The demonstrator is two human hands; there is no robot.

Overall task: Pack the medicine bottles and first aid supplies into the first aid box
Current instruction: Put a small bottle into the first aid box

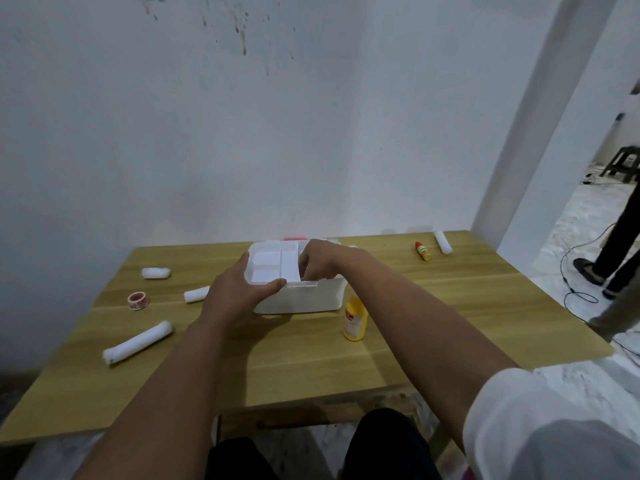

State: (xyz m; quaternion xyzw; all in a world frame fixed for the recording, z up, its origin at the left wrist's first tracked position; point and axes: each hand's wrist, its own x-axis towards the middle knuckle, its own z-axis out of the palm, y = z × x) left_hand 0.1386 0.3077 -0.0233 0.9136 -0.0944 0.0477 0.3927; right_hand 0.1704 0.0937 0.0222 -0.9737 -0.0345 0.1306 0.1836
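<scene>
A white first aid box (304, 297) stands at the table's middle, with a white divided tray (273, 265) tilted in its top. My left hand (239, 289) grips the tray's near left corner. My right hand (320, 263) curls over the tray's right edge, fingers reaching into the box. A yellow bottle (355, 318) stands by the box's right front corner. White bandage rolls lie at the left: a long roll (138, 342), a short roll (196, 294) and another short roll (156, 273). A pink tape roll (138, 300) lies near them.
At the far right of the wooden table (450, 313) lie a small yellow bottle with a red cap (423, 251) and a white roll (443, 241). A white wall backs the table. A person's legs (613, 258) and floor cables are at the right.
</scene>
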